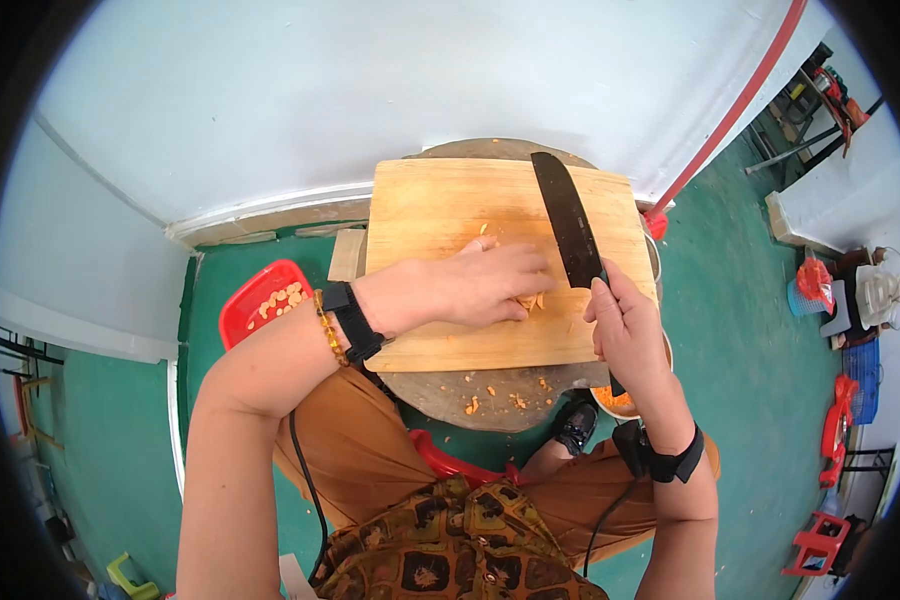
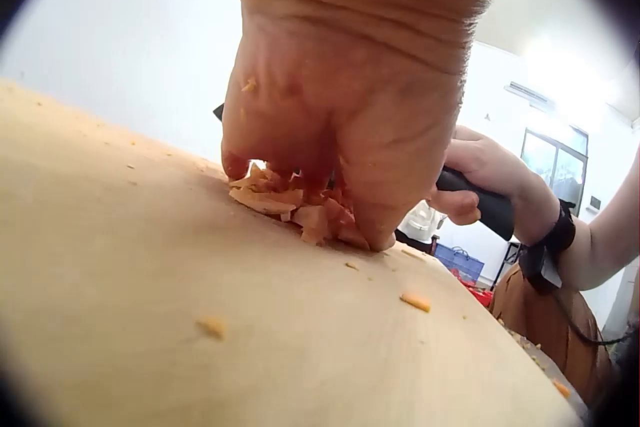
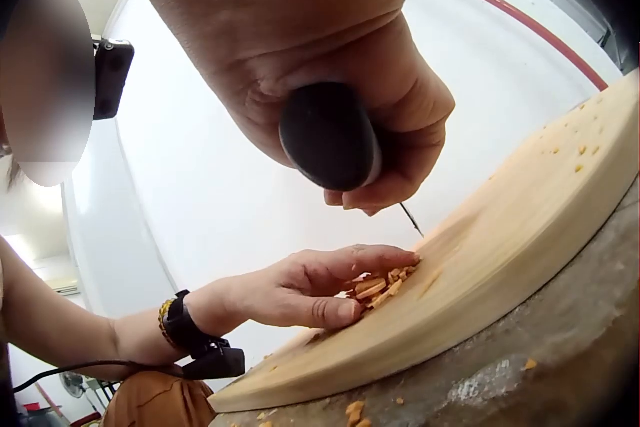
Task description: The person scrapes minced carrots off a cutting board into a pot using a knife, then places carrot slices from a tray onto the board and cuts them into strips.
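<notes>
Thin orange pieces (image 2: pixel 290 209), perhaps carrot, lie heaped on the wooden cutting board (image 1: pixel 450 200). Over them is my left hand (image 1: pixel 495 280), its fingers and thumb bent down around the heap, as the left wrist view shows. The palm hides part of the pieces. On the right side of the board, my right hand (image 1: pixel 628 325) grips the black handle (image 3: pixel 325 137) of a kitchen knife (image 1: pixel 567 220). Its dark blade points away from me toward the board's far edge, to the right of the left hand's fingertips.
The board lies on a round, worn block (image 1: pixel 430 392) strewn with orange crumbs. At the left on the green floor stands a red basin (image 1: pixel 228 330) holding pale orange slices. A bowl of fine orange bits (image 1: pixel 615 402) sits low at the right. A white wall (image 1: pixel 350 90) rises behind.
</notes>
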Tool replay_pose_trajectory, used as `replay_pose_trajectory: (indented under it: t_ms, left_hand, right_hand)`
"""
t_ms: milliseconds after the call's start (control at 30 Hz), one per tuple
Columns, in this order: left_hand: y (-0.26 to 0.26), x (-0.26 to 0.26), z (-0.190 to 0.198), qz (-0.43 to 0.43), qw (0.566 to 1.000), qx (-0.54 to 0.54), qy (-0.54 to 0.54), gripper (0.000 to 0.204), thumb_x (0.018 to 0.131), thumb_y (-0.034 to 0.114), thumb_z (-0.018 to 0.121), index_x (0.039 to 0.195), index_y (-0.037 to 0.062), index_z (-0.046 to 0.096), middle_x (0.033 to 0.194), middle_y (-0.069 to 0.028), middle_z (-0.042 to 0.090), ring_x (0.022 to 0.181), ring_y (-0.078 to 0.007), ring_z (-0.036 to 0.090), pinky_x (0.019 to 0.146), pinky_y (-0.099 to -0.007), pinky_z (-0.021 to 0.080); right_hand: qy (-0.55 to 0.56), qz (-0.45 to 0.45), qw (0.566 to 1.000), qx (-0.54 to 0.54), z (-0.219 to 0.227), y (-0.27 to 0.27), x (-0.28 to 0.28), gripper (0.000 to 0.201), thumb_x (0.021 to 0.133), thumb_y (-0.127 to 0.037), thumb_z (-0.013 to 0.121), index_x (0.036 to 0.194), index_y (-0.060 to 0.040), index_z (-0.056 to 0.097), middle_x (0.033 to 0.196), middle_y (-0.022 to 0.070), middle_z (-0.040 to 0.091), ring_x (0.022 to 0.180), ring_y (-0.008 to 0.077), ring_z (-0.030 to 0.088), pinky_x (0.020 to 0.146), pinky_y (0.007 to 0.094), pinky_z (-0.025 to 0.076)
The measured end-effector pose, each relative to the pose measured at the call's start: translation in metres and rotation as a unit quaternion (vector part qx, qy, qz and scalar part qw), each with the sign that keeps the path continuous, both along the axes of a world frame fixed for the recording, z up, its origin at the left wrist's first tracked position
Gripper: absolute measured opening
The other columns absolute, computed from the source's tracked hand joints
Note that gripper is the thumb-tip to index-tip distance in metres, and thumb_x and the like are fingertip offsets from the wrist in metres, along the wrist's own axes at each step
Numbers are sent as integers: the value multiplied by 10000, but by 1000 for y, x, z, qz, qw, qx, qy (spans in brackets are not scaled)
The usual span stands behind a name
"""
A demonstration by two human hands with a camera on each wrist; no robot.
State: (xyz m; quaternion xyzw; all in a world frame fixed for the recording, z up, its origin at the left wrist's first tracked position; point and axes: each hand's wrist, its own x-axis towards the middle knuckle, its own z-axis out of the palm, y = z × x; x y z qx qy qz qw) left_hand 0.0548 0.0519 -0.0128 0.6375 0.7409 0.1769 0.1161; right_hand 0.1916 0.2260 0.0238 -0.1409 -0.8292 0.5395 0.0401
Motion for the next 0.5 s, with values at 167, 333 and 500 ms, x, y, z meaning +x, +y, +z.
replay_pose_trajectory:
  t_ms: [167, 333, 500]
  left_hand:
    - [-5, 15, 3, 119, 993, 6, 15, 427, 828, 273, 652, 1194, 70, 566, 1080, -112, 545, 1057, -282, 494, 842, -438, 406]
    - [-5, 21, 0, 181, 983, -9, 41, 433, 807, 332, 671, 1119, 45, 583, 1021, -119, 528, 1018, -297, 485, 816, -431, 405]
    - [11, 33, 13, 247, 968, -34, 28, 485, 787, 411, 672, 1044, 17, 555, 1035, -141, 499, 1015, -322, 471, 815, -441, 405]
  right_hand:
    - [23, 14, 999, 19, -6, -2, 2, 343, 977, -154, 464, 1292, -21, 488, 692, 20, 548, 576, 83, 501, 532, 244, 428]
    - [10, 34, 999, 23, -6, -7, 3, 349, 971, -140, 474, 1290, 1, 480, 711, 37, 569, 629, 104, 522, 588, 255, 443]
    - [16, -6, 999, 39, -8, -2, 0, 363, 971, -143, 478, 1298, 15, 474, 695, 35, 557, 584, 94, 505, 541, 249, 434]
